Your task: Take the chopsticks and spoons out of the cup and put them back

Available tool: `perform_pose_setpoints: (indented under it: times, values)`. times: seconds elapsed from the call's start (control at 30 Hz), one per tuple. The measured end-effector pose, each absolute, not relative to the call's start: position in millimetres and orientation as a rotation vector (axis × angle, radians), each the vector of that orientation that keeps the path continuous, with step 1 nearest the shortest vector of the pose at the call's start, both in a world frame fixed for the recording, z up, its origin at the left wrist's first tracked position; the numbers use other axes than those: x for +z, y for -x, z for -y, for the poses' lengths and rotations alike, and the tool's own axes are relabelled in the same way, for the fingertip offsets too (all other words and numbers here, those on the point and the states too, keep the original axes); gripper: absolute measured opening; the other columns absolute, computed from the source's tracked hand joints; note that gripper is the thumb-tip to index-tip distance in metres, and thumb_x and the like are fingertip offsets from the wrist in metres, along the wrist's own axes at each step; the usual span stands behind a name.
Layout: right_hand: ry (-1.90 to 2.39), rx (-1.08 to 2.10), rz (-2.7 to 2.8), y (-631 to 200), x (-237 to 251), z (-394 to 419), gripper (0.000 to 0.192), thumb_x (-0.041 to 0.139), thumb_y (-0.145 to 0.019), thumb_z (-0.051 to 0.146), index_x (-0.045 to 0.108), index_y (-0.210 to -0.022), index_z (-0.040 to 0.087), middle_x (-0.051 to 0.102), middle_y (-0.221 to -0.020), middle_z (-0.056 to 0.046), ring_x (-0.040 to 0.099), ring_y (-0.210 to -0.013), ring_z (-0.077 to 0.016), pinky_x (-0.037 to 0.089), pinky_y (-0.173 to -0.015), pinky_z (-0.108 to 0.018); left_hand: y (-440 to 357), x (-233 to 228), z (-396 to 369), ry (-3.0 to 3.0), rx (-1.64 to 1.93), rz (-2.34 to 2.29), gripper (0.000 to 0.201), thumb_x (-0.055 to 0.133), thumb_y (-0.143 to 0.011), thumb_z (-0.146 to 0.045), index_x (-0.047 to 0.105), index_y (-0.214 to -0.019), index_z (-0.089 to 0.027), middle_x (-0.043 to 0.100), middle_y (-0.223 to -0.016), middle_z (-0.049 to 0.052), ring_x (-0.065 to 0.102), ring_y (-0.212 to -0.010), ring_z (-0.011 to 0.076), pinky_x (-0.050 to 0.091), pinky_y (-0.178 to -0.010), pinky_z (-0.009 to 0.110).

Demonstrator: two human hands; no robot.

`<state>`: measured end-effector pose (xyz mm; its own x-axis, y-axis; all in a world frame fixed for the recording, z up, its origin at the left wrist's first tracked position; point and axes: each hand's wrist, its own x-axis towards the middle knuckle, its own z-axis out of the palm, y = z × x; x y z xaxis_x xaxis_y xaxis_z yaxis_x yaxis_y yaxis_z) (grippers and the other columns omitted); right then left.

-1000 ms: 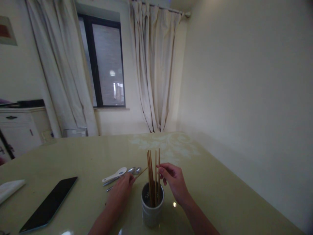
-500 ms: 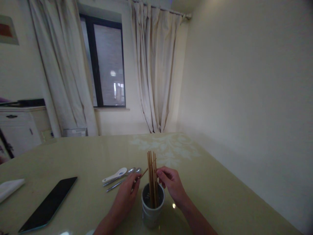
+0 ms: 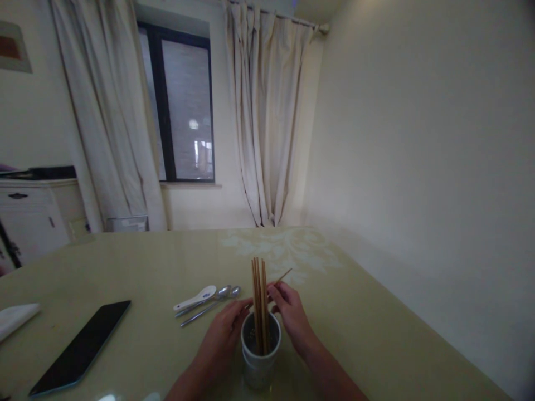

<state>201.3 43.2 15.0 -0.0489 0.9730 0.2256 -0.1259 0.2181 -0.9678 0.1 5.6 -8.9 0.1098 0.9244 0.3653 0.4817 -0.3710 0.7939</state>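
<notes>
Several brown chopsticks (image 3: 258, 301) stand upright in a pale round holder (image 3: 259, 362) with a hole-dotted inner wall. Right of them, my right hand (image 3: 295, 314) is closed in a pinch on a single chopstick (image 3: 286, 275), whose thin end slants up and to the right past the fingers. My left hand (image 3: 223, 331) is at the holder's left side, fingers bent around the near end of that slanted chopstick, behind the standing ones. The middle of this chopstick is mostly hidden by the bundle and my fingers.
Left of the holder lie a white ceramic spoon (image 3: 195, 299) and metal spoons (image 3: 223, 292). Farther left are a dark flat tablet-like slab (image 3: 83, 348) and a folded white item (image 3: 16, 318). A wall (image 3: 418, 195) runs along the table's right edge.
The slanted chopstick has shifted right, from ending near the bundle to poking out beyond my right hand. My left hand has moved slightly closer to the holder.
</notes>
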Motion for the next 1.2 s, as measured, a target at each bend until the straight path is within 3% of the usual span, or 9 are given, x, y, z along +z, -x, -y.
perform_pose_setpoints:
  times: [0.17,0.27,0.4,0.6,0.77,0.9,1.0,1.2]
  values:
    - [0.896,0.678,0.998,-254.2,42.7,-56.6,0.049,0.079,-0.082,0.067,0.078,-0.091,0.019,0.070,-0.080,-0.005,0.062,-0.075,-0.0203,0.050,-0.063,-0.029,39.1,-2.8,-19.6,-2.129,0.800,-2.064,0.040,0.039,-0.107,-0.031,0.078,-0.106,-0.022,0.077,-0.115,0.011,0.070,-0.113,0.0292,0.051,-0.103,0.043]
    - [0.773,0.724,0.855,-272.2,55.6,-55.3,0.050,0.085,-0.079,0.063,0.080,-0.104,0.020,0.068,-0.081,-0.003,0.060,-0.074,-0.0175,0.051,-0.065,-0.028,53.3,-0.6,-23.1,-2.170,0.476,-2.245,0.034,0.042,-0.107,-0.027,0.076,-0.110,-0.021,0.076,-0.115,0.010,0.070,-0.113,0.0277,0.051,-0.099,0.039]
    - [0.684,0.876,0.897,-259.1,57.5,-44.9,0.049,0.087,-0.079,0.059,0.081,-0.107,0.020,0.063,-0.075,0.000,0.055,-0.068,-0.0149,0.050,-0.063,-0.027,55.6,-8.1,-25.1,-2.179,0.340,-2.252,0.032,0.044,-0.106,-0.024,0.072,-0.120,-0.021,0.073,-0.127,0.010,0.067,-0.121,0.0266,0.048,-0.103,0.038]
    - [0.734,0.980,1.297,-228.9,50.8,-30.0,0.046,0.072,-0.095,0.057,0.081,-0.122,0.020,0.062,-0.075,-0.001,0.054,-0.066,-0.0151,0.047,-0.064,-0.029,56.2,-12.8,-24.1,-2.147,0.380,-2.266,0.033,0.043,-0.106,-0.023,0.071,-0.123,-0.024,0.072,-0.129,0.008,0.067,-0.123,0.0242,0.049,-0.102,0.034]
    - [0.775,1.004,1.517,-217.0,47.5,-23.2,0.049,0.066,-0.098,0.059,0.079,-0.129,0.023,0.057,-0.079,0.000,0.050,-0.064,-0.0141,0.044,-0.060,-0.028,49.6,-4.2,-19.2,-2.124,0.432,-2.178,0.026,0.046,-0.104,-0.026,0.072,-0.104,-0.023,0.072,-0.120,0.007,0.068,-0.116,0.0226,0.050,-0.096,0.031]
    - [0.790,0.998,1.580,-213.9,46.8,-21.3,0.042,0.069,-0.097,0.055,0.081,-0.124,0.025,0.060,-0.087,-0.002,0.052,-0.071,-0.0156,0.044,-0.062,-0.028,40.5,-8.2,-19.4,-2.174,0.452,-2.079,0.021,0.048,-0.101,-0.024,0.069,-0.099,-0.020,0.073,-0.116,0.010,0.066,-0.117,0.0259,0.046,-0.103,0.037]
    - [0.775,1.035,1.585,-214.0,44.9,-23.0,0.040,0.071,-0.095,0.055,0.083,-0.119,0.025,0.065,-0.092,-0.005,0.057,-0.078,-0.0178,0.045,-0.067,-0.029,37.1,-16.3,-21.6,-2.155,0.537,-2.020,0.020,0.047,-0.100,-0.024,0.065,-0.095,-0.021,0.075,-0.109,0.011,0.068,-0.111,0.0272,0.047,-0.099,0.038]
    - [0.883,1.144,1.413,-208.0,23.1,-36.5,0.057,0.067,-0.091,0.071,0.082,-0.105,0.018,0.064,-0.074,-0.002,0.050,-0.060,-0.0140,0.037,-0.054,-0.027,29.3,-25.8,-23.6,-1.868,1.018,-1.772,0.023,0.044,-0.100,-0.040,0.058,-0.090,-0.025,0.074,-0.091,0.006,0.069,-0.084,0.0250,0.049,-0.079,0.035]
